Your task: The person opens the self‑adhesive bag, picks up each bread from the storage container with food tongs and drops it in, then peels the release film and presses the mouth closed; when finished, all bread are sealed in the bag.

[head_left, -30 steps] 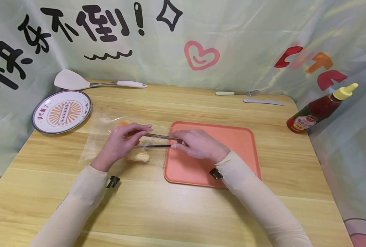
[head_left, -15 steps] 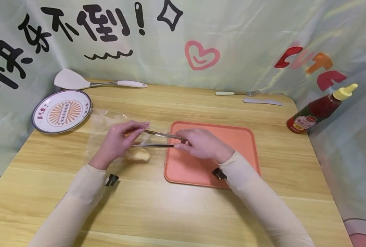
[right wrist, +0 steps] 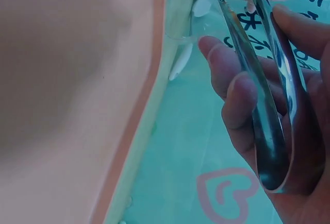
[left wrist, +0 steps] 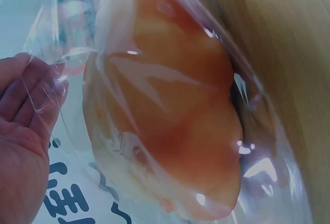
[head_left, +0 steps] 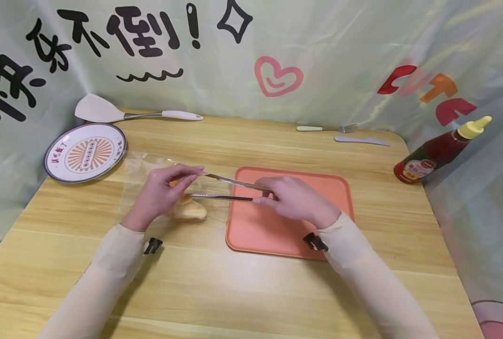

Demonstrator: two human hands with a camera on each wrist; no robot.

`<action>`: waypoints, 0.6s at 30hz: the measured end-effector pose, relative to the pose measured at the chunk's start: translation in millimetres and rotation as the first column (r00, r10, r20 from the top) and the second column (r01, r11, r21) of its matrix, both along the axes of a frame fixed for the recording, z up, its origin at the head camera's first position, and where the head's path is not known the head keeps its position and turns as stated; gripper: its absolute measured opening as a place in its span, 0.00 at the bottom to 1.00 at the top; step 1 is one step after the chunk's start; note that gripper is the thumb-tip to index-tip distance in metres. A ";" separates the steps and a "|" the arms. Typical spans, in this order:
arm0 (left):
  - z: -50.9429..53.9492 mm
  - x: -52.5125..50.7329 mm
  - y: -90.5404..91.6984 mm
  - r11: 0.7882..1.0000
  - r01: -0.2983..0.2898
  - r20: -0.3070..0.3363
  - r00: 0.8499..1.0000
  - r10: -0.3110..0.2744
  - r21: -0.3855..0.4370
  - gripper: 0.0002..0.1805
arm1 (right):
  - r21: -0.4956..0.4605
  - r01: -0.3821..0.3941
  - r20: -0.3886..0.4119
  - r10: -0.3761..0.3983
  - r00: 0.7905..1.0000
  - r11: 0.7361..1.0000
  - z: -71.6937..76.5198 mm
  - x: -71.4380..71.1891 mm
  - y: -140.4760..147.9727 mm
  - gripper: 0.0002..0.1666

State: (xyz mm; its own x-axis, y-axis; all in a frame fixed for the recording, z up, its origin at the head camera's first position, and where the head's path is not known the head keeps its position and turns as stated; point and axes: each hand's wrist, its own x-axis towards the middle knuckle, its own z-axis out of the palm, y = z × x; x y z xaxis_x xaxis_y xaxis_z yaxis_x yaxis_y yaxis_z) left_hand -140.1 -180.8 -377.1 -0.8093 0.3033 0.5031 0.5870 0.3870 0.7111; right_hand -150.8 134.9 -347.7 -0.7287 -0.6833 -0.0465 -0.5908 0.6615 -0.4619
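My right hand (head_left: 296, 197) grips metal tongs (head_left: 239, 183), whose two arms stand apart and point left over the tray's left edge; the right wrist view shows the tongs (right wrist: 265, 126) between thumb and fingers. My left hand (head_left: 160, 193) pinches the edge of a clear plastic bag (head_left: 137, 174) near the tongs' tips. Bread (head_left: 192, 210) lies below the left hand, partly hidden by it. In the left wrist view the golden-brown bread (left wrist: 165, 95) fills the middle, inside the bag, with the left hand (left wrist: 26, 131) at the left edge.
A pink tray (head_left: 264, 235) lies under the right hand. At the left are a patterned plate (head_left: 86, 153) and a white spatula (head_left: 99, 110). Along the back lie a fork (head_left: 311, 128) and a light knife (head_left: 361, 140); a red sauce bottle (head_left: 434, 153) stands at the right.
My right hand and the tongs have moved right, drawing the tips away from the bread and bag. The left hand has shifted slightly up and left, still pinching the bag.
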 end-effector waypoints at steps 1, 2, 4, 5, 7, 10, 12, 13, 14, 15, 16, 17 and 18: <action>-0.3 -0.5 -0.3 1.000 -0.001 -0.003 1.000 0.001 -0.001 0.09 | -0.001 0.005 0.000 -0.005 1.000 1.000 0.8 1.1 2.1 0.21; -0.5 -0.9 -0.5 1.000 -0.001 -0.006 1.000 0.001 -0.001 0.09 | -0.001 0.009 -0.002 -0.009 1.000 1.000 1.4 2.3 4.3 0.21; -0.5 -1.5 -0.8 1.000 0.002 -0.017 1.000 -0.002 0.000 0.09 | 0.001 0.017 -0.005 -0.017 1.000 1.000 3.0 4.9 9.2 0.20; -0.4 -1.7 -1.0 1.000 0.004 -0.023 1.000 -0.004 0.000 0.09 | 0.000 0.019 -0.004 -0.019 1.000 1.000 3.9 6.3 11.6 0.20; -0.3 -1.9 -1.9 1.000 0.007 -0.032 0.999 -0.007 0.000 0.10 | 0.006 0.029 -0.005 -0.029 1.000 1.000 6.0 9.3 16.4 0.20; 0.7 -1.4 -3.3 1.000 0.018 -0.037 0.999 -0.018 0.004 0.10 | 0.017 0.050 -0.009 -0.050 0.999 0.999 9.3 13.7 23.6 0.19; 1.4 -0.9 -4.4 1.000 0.025 -0.034 0.999 -0.024 0.007 0.10 | 0.020 0.064 -0.010 -0.064 0.998 0.998 11.3 16.2 28.3 0.19; 1.7 -0.6 -4.9 1.000 0.026 -0.033 0.999 -0.026 0.006 0.10 | 0.019 0.068 -0.012 -0.068 0.998 0.997 12.1 17.3 30.6 0.19; 2.0 -0.5 -5.3 1.000 0.026 -0.033 0.999 -0.026 0.004 0.10 | 0.019 0.072 -0.017 -0.071 0.997 0.997 12.7 18.2 33.1 0.19; 2.1 -0.4 -5.9 1.000 0.023 -0.032 0.999 -0.023 0.003 0.10 | 0.017 0.074 -0.019 -0.073 0.997 0.997 13.2 19.1 35.7 0.19; 1.9 -0.4 -6.4 1.000 0.022 -0.031 0.999 -0.022 0.004 0.10 | 0.013 0.074 -0.021 -0.074 0.997 0.997 13.7 20.0 38.3 0.19; 1.6 -0.4 -6.8 1.000 0.021 -0.030 0.999 -0.021 0.006 0.11 | 0.009 0.074 -0.022 -0.074 0.997 0.997 14.1 20.8 41.1 0.19; 1.2 -0.4 -7.2 1.000 0.020 -0.030 0.999 -0.020 0.006 0.11 | 0.003 0.075 -0.027 -0.074 0.997 0.997 14.5 21.6 43.8 0.18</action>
